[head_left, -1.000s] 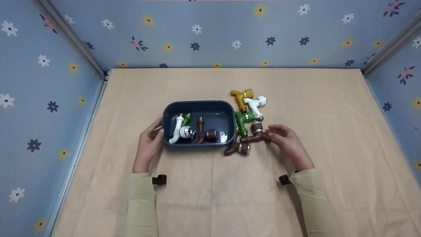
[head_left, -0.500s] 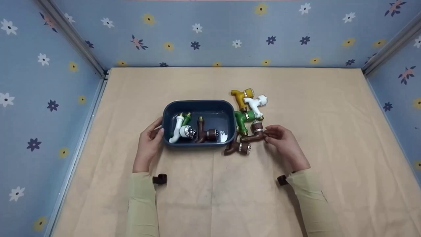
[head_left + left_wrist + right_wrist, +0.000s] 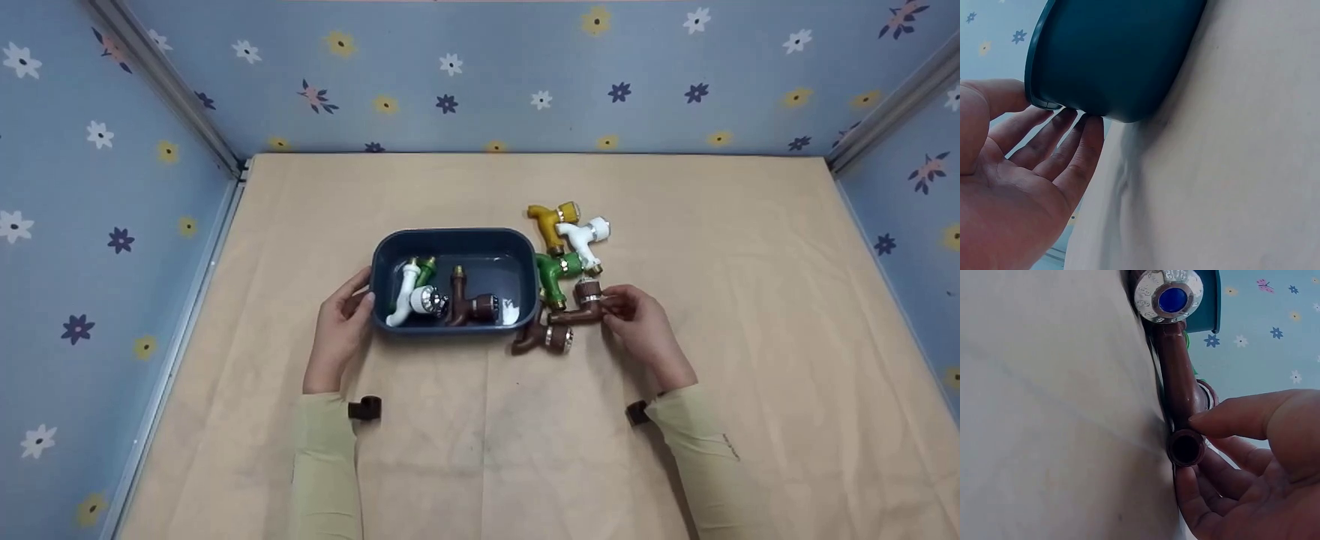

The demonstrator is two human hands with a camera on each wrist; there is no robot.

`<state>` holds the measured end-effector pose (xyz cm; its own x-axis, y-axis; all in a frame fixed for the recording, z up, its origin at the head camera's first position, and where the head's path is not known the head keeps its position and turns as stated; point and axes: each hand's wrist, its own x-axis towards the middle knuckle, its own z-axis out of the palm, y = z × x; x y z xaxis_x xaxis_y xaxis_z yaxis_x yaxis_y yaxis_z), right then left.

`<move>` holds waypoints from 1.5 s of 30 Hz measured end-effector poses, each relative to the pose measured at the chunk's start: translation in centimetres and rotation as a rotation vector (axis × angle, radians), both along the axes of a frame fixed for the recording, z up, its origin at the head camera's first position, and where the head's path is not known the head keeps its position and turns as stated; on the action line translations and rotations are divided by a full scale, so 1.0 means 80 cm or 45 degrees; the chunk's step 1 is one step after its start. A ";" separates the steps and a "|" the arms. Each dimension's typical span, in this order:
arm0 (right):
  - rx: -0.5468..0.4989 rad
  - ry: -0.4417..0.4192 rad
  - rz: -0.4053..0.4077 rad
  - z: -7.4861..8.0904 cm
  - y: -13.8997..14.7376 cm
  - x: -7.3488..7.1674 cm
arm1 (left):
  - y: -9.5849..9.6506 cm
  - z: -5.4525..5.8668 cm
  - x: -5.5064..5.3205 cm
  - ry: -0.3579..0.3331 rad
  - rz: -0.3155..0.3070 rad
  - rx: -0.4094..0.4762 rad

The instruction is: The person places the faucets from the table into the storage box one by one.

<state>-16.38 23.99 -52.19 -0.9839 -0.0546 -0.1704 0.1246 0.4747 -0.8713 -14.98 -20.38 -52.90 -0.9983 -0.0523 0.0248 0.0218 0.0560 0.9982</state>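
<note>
My left hand [image 3: 341,326] holds the left end of a dark blue plastic tub [image 3: 454,331], thumb at the rim and fingertips under it against the outer wall. In the tub lie a white tap [image 3: 405,294], a green tap [image 3: 426,268] partly behind it, and a brown tap [image 3: 459,292]. To the right, my right hand [image 3: 646,330] pinches the spout end of another brown tap [image 3: 581,313] lying on the cloth; the right wrist view shows the thumb [image 3: 1230,415] on one side of the round spout mouth [image 3: 1186,448] and fingers on the other.
Beside the tub's right end lie a yellow tap [image 3: 550,225], a white tap [image 3: 583,238], a green tap [image 3: 553,279] and a third brown tap [image 3: 546,339], close together. A beige cloth [image 3: 480,450] covers the table. Flowered blue panels [image 3: 495,75] enclose the back and sides.
My right hand has moved a little to the left and closed its thumb and fingers on the brown tap's spout. The left hand and the tub have stayed in place.
</note>
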 end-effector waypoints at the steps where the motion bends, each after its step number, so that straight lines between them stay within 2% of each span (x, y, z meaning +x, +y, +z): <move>1: 0.002 0.003 0.002 0.000 0.000 0.000 | 0.001 0.005 0.001 -0.014 -0.003 0.001; 3: -0.009 0.006 0.010 0.001 0.001 0.000 | 0.003 0.014 0.005 -0.030 -0.011 0.003; 5: -0.031 -0.001 0.019 0.008 0.000 0.002 | 0.002 0.013 0.005 -0.022 -0.017 -0.005; 10: -0.145 -0.046 0.002 0.012 0.002 0.002 | -0.001 -0.004 0.001 0.015 -0.011 -0.003; 11: -0.161 -0.048 -0.003 0.007 0.005 0.000 | 0.000 -0.002 0.001 0.009 -0.013 0.006; 18: -0.223 -0.070 0.012 0.008 0.010 0.000 | 0.006 0.025 0.007 -0.015 -0.040 -0.006; 25: -0.308 -0.124 -0.008 0.010 0.014 0.001 | 0.007 0.027 0.008 -0.021 -0.045 0.000; 36: -0.604 -0.303 -0.046 0.012 0.020 -0.002 | 0.008 0.025 0.008 -0.020 -0.034 0.022; 45: -0.590 -0.335 -0.045 0.010 0.024 0.002 | 0.007 0.027 0.008 -0.031 -0.014 0.024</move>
